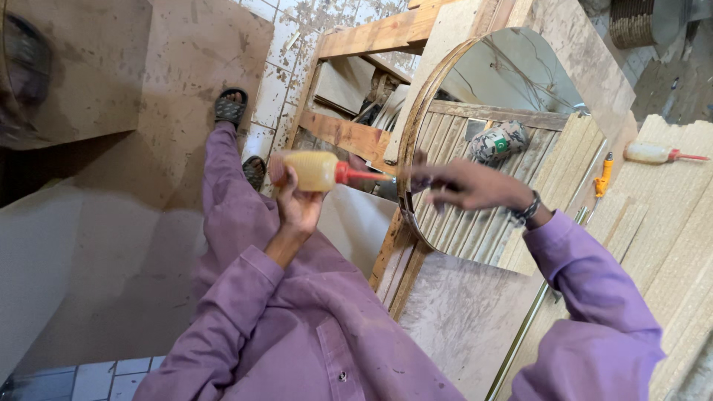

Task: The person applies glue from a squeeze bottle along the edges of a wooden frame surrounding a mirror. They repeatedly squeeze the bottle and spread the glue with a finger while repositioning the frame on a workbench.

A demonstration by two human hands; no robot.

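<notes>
Near the middle of the frame the person's left hand point(297, 204) wraps its grip around a yellowish squeeze bottle point(312, 170) with a red nozzle, which points right toward the wooden hoop point(410, 148) of a round frame. The bottle looks light and soft-walled, likely to give under pressure and perhaps tacky near the tip, so the mid-body is the sound place to take it. The right hand point(468, 186), right of centre, has its fingers pressed together, pinching the hoop's edge. The thin bent-wood hoop seems stiff but springy and best held by the rim. It leans on a rough plywood board point(460, 319) beside a timber rack point(356, 82). At the right edge, a chipboard worktop point(668, 223) carries a second bottle point(653, 154). Upper centre shows a dusty tiled floor point(286, 52) and sandalled feet.
</notes>
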